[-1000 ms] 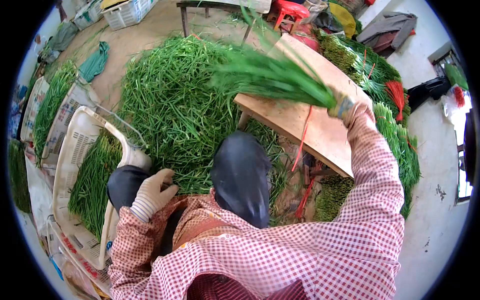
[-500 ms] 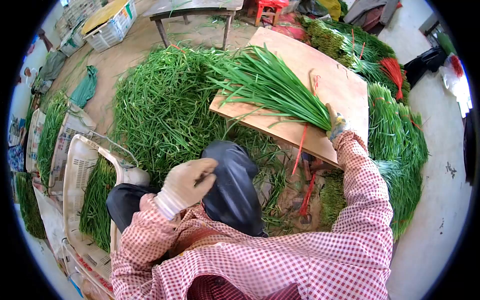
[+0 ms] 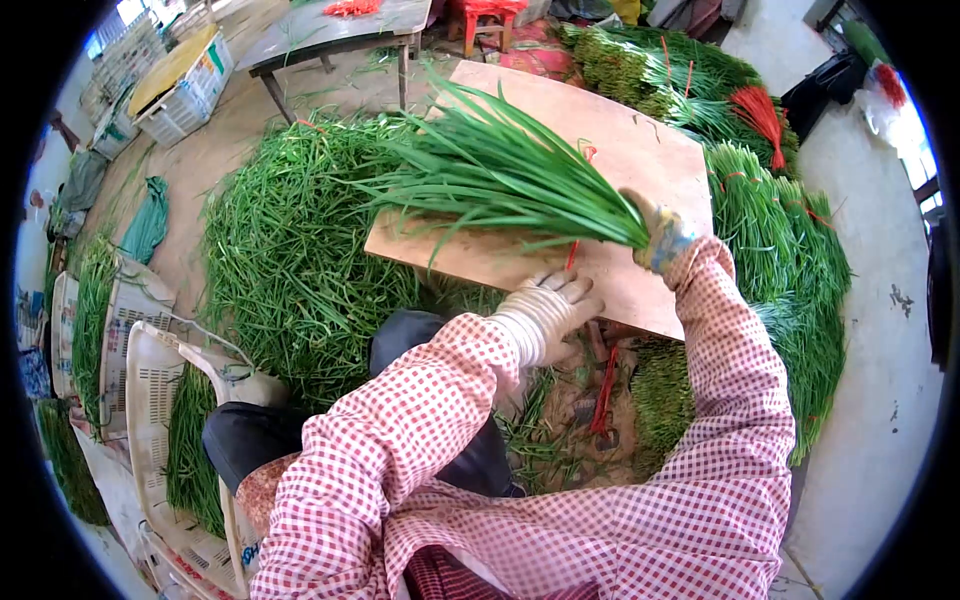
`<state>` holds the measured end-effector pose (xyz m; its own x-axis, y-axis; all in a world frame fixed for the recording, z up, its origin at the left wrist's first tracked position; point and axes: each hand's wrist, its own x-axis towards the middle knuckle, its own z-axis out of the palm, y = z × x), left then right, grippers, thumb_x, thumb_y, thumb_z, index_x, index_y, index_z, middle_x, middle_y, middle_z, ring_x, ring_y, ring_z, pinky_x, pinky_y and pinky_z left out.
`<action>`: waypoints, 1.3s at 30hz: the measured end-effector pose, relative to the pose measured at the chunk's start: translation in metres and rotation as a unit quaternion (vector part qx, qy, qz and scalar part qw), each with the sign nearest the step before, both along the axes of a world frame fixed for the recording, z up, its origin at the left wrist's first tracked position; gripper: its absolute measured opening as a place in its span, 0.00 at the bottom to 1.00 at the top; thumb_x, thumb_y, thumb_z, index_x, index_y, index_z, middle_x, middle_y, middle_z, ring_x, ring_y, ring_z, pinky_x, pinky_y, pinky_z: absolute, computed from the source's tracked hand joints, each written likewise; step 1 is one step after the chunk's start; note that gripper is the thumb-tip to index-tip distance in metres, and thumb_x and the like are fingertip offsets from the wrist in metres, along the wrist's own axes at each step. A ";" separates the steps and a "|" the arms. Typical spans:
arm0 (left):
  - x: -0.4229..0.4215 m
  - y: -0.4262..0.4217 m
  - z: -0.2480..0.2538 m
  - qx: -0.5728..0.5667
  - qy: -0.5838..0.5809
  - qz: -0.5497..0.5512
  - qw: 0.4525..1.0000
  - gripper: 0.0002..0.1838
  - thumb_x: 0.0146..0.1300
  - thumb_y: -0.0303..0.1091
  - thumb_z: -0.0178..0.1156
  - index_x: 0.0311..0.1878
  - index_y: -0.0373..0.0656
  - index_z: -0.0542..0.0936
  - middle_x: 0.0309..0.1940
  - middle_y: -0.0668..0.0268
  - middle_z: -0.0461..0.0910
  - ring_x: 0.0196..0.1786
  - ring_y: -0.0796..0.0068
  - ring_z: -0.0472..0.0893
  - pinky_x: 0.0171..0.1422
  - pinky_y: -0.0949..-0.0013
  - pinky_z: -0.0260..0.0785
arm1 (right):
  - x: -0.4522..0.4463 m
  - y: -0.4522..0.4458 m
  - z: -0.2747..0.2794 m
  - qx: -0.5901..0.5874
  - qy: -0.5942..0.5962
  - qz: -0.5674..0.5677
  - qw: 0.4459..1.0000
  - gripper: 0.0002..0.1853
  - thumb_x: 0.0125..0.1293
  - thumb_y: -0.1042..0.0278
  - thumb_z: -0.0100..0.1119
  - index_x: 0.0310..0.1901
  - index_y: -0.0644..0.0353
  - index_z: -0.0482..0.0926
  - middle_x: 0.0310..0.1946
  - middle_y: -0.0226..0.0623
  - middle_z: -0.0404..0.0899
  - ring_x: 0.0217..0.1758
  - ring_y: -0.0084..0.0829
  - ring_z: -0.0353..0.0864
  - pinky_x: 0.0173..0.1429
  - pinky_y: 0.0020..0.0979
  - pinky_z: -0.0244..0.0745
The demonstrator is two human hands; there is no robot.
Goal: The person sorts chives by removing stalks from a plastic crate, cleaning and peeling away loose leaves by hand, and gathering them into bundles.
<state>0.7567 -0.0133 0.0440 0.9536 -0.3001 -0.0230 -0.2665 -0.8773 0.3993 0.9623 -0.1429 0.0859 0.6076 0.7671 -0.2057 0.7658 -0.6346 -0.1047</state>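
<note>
A wooden board (image 3: 640,160) lies in front of me, with a bunch of long green stalks (image 3: 510,175) spread across it. Gloved, my right hand (image 3: 657,232) is closed on the right end of this bunch. My left hand (image 3: 560,305), also gloved, is at the board's near edge, below the bunch, with its fingers apart and nothing in them. A red tie (image 3: 588,152) shows beyond the stalks, and part of a red strip is visible between the bunch and my left hand.
A large heap of loose green leaves (image 3: 300,250) lies left of the board. Tied green bundles (image 3: 770,240) stand at the right. A white basket (image 3: 150,400) with greens is at the lower left. A small table (image 3: 340,30) stands beyond the heap.
My left hand has moved from my lap to the right, up to the board's edge. My right hand first swung the bunch, then lowered it onto the board and still holds it.
</note>
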 end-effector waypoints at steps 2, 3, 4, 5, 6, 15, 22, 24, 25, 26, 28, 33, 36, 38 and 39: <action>0.006 0.002 -0.014 0.025 0.022 0.022 0.999 0.37 0.52 0.49 0.64 0.65 0.48 0.66 0.68 0.54 0.59 0.71 0.55 0.58 0.72 0.51 0.51 | 0.000 -0.018 -0.020 -0.088 0.009 -0.024 0.996 0.41 0.50 0.70 0.64 0.67 0.49 0.59 0.43 0.47 0.82 0.44 0.45 0.83 0.46 0.37 0.80; 0.005 0.007 -0.023 0.026 0.026 0.027 0.999 0.39 0.52 0.51 0.64 0.66 0.48 0.64 0.69 0.54 0.58 0.72 0.55 0.56 0.73 0.50 0.47 | 0.021 -0.044 -0.068 0.075 0.058 0.029 0.995 0.43 0.48 0.65 0.69 0.67 0.52 0.58 0.47 0.48 0.80 0.49 0.42 0.82 0.53 0.35 0.77; 0.004 0.010 -0.029 0.027 0.031 0.031 0.999 0.41 0.52 0.53 0.64 0.67 0.48 0.63 0.69 0.53 0.57 0.74 0.55 0.53 0.75 0.48 0.43 | 0.024 -0.043 -0.069 0.075 0.061 0.028 0.995 0.43 0.48 0.65 0.69 0.67 0.52 0.58 0.47 0.48 0.80 0.49 0.42 0.82 0.53 0.35 0.77; 0.003 0.010 -0.030 0.031 0.036 0.028 0.998 0.42 0.51 0.52 0.65 0.67 0.48 0.62 0.70 0.54 0.56 0.74 0.55 0.52 0.75 0.47 0.41 | 0.027 -0.041 -0.063 0.042 0.091 0.010 0.995 0.46 0.46 0.64 0.71 0.68 0.54 0.57 0.51 0.49 0.77 0.54 0.42 0.78 0.57 0.34 0.74; 0.002 0.009 -0.031 0.032 0.043 0.025 0.998 0.42 0.51 0.52 0.65 0.67 0.48 0.62 0.70 0.54 0.56 0.74 0.55 0.52 0.75 0.47 0.41 | 0.026 -0.043 -0.057 0.007 0.124 -0.011 0.992 0.50 0.43 0.63 0.73 0.69 0.57 0.56 0.55 0.50 0.75 0.58 0.43 0.75 0.62 0.33 0.71; 0.002 0.007 -0.032 0.010 0.013 0.044 0.999 0.42 0.43 0.46 0.69 0.64 0.49 0.64 0.68 0.56 0.58 0.73 0.56 0.54 0.73 0.47 0.44 | -0.021 0.013 -0.024 0.009 0.005 0.000 1.000 0.55 0.43 0.53 0.75 0.71 0.59 0.52 0.58 0.54 0.71 0.61 0.49 0.72 0.63 0.38 0.70; -0.002 0.005 -0.036 -0.003 -0.006 0.040 0.999 0.44 0.41 0.47 0.67 0.65 0.46 0.64 0.69 0.52 0.57 0.72 0.52 0.54 0.73 0.45 0.44 | -0.003 0.011 -0.049 0.057 -0.044 -0.031 0.997 0.47 0.49 0.49 0.70 0.68 0.58 0.58 0.46 0.53 0.79 0.49 0.52 0.79 0.51 0.44 0.75; -0.005 0.003 -0.010 0.037 0.073 0.026 0.996 0.41 0.46 0.47 0.63 0.66 0.47 0.64 0.70 0.53 0.56 0.71 0.50 0.56 0.71 0.44 0.50 | 0.008 -0.002 -0.086 0.151 -0.091 -0.001 0.984 0.50 0.47 0.47 0.70 0.68 0.62 0.57 0.43 0.55 0.78 0.46 0.52 0.80 0.48 0.45 0.76; -0.019 0.005 -0.024 -0.003 -0.017 0.049 0.999 0.39 0.48 0.47 0.61 0.65 0.48 0.65 0.70 0.53 0.56 0.72 0.51 0.56 0.71 0.45 0.51 | 0.005 -0.007 -0.095 0.166 -0.111 0.001 0.980 0.53 0.46 0.47 0.72 0.68 0.65 0.55 0.47 0.55 0.77 0.47 0.51 0.79 0.50 0.44 0.76; -0.029 0.007 -0.013 -0.039 0.048 0.075 0.995 0.37 0.50 0.47 0.61 0.64 0.49 0.66 0.70 0.54 0.55 0.72 0.52 0.56 0.72 0.46 0.50 | -0.016 0.003 -0.070 0.115 -0.111 -0.038 0.986 0.56 0.43 0.46 0.73 0.69 0.64 0.54 0.51 0.54 0.75 0.52 0.50 0.77 0.55 0.43 0.73; -0.069 0.026 0.012 -0.060 -0.015 0.101 0.993 0.32 0.52 0.45 0.61 0.62 0.48 0.68 0.68 0.53 0.60 0.71 0.51 0.58 0.73 0.48 0.50 | -0.032 0.015 -0.047 0.058 -0.094 -0.059 0.992 0.59 0.40 0.44 0.74 0.71 0.63 0.52 0.57 0.54 0.71 0.60 0.50 0.71 0.64 0.41 0.67; -0.238 0.056 0.047 -0.199 -0.203 0.230 0.931 0.22 0.55 0.35 0.64 0.54 0.44 0.76 0.59 0.48 0.70 0.60 0.48 0.72 0.63 0.59 0.68 | -0.013 0.040 -0.005 -0.140 0.009 -0.044 0.989 0.64 0.40 0.36 0.72 0.72 0.64 0.46 0.69 0.56 0.55 0.73 0.48 0.54 0.76 0.41 0.49; -0.343 0.035 0.056 -0.247 -0.212 0.364 0.873 0.14 0.54 0.35 0.65 0.44 0.43 0.80 0.54 0.49 0.74 0.58 0.50 0.74 0.60 0.59 0.69 | -0.032 0.103 -0.013 -0.050 -0.190 0.055 0.979 0.63 0.42 0.38 0.72 0.72 0.62 0.45 0.70 0.58 0.51 0.71 0.58 0.55 0.73 0.43 0.56; -0.366 0.021 0.048 -0.275 -0.280 0.350 0.851 0.09 0.53 0.33 0.65 0.36 0.42 0.79 0.51 0.51 0.76 0.54 0.52 0.76 0.55 0.60 0.71 | -0.055 0.191 -0.023 0.245 -0.097 0.239 0.935 0.52 0.50 0.44 0.68 0.70 0.62 0.53 0.63 0.60 0.65 0.63 0.54 0.67 0.65 0.45 0.64; -0.370 0.011 0.051 -0.294 -0.334 0.352 0.824 0.08 0.52 0.32 0.65 0.31 0.41 0.77 0.48 0.54 0.77 0.50 0.53 0.78 0.51 0.60 0.72 | -0.116 0.226 -0.007 0.278 -0.044 0.309 0.909 0.47 0.52 0.47 0.67 0.68 0.64 0.57 0.61 0.59 0.67 0.63 0.53 0.68 0.65 0.44 0.65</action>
